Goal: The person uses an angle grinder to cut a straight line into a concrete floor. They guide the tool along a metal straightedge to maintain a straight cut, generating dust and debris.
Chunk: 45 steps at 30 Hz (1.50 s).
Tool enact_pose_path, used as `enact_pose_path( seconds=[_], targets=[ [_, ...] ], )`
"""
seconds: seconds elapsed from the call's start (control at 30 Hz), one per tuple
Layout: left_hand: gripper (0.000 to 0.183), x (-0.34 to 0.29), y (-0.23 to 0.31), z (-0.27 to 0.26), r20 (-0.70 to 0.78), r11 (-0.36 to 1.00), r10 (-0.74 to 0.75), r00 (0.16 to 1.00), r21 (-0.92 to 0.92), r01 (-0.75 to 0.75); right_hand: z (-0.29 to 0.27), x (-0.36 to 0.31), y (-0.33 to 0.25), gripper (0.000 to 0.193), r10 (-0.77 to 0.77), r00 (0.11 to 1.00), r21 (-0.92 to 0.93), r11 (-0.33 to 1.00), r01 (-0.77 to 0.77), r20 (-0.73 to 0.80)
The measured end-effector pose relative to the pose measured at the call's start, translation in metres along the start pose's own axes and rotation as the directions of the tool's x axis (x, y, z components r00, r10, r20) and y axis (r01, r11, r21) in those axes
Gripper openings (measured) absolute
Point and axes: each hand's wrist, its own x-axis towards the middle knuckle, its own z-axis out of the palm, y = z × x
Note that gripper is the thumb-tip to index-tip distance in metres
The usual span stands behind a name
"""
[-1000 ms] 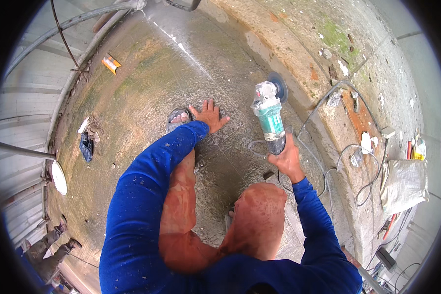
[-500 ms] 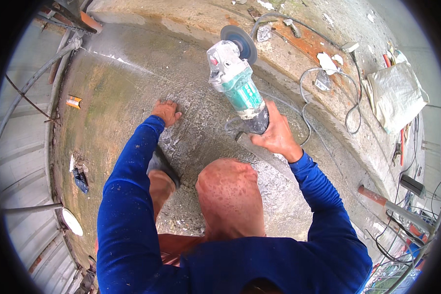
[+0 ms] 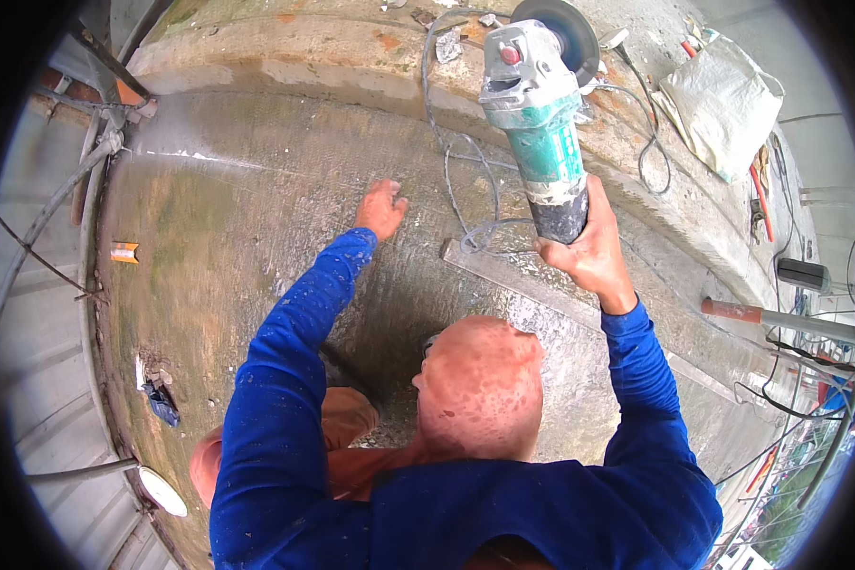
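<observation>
My right hand (image 3: 594, 252) is wrapped round the black rear handle of an angle grinder (image 3: 544, 142), raised in front of me. Its body is teal with a grey, dusty gear head, and a dark disc (image 3: 562, 38) sits at the far end. My left hand (image 3: 382, 209) reaches forward over the wet, rough concrete floor (image 3: 256, 228), fingers slightly bent with the thumb apart and nothing visible in them. Whether it touches the floor I cannot tell. A grey cable (image 3: 451, 176) loops over the floor to the left of the grinder.
A long flat strip (image 3: 513, 280) lies on the floor beyond my bent knee (image 3: 480, 389). Along the far side runs a concrete step (image 3: 351, 71), with debris and a white sack (image 3: 722, 104) on it. Pipes (image 3: 779, 321) jut in at the right; corrugated sheeting (image 3: 47, 332) stands at the left.
My right hand has lifted the grinder up, away and to the right. My left hand has come off its place on the floor and moved right. My legs and view have shifted.
</observation>
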Motion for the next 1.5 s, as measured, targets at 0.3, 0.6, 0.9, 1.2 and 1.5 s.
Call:
enact_pose_path(
  seconds=[0.3, 0.6, 0.9, 1.2, 1.5],
  targets=[
    [0.076, 0.044, 0.124, 0.118, 0.083, 0.954, -0.282, 0.956, -0.078, 0.289, -0.041, -0.049, -0.032, 0.073, -0.005, 0.989, -0.048, 0.999, -0.001, -0.145],
    [0.059, 0.011, 0.170, 0.187, 0.290, 0.977, -0.089, 0.953, 0.210, 0.027, -0.088, -0.112, -0.073, 0.074, 0.101, 0.928, -0.060, 0.990, -0.130, -0.359],
    [0.017, 0.024, 0.130, 0.219, 0.183, 0.880, 0.088, 0.979, 0.447, -0.162, -0.097, -0.133, -0.091, 0.077, 0.134, 0.870, -0.076, 0.978, -0.192, -0.475],
    [0.025, -0.043, 0.272, 0.226, 0.373, 0.954, -0.017, 0.928, -0.270, 0.126, -0.100, -0.098, -0.075, 0.080, 0.099, 0.914, 0.026, 0.995, -0.097, -0.394],
    [0.029, -0.184, 0.203, 0.293, 0.861, 0.864, 0.503, 0.072, -0.497, -0.080, -0.077, -0.041, -0.033, 0.079, 0.068, 0.986, -0.037, 0.997, -0.074, -0.152]
  ],
)
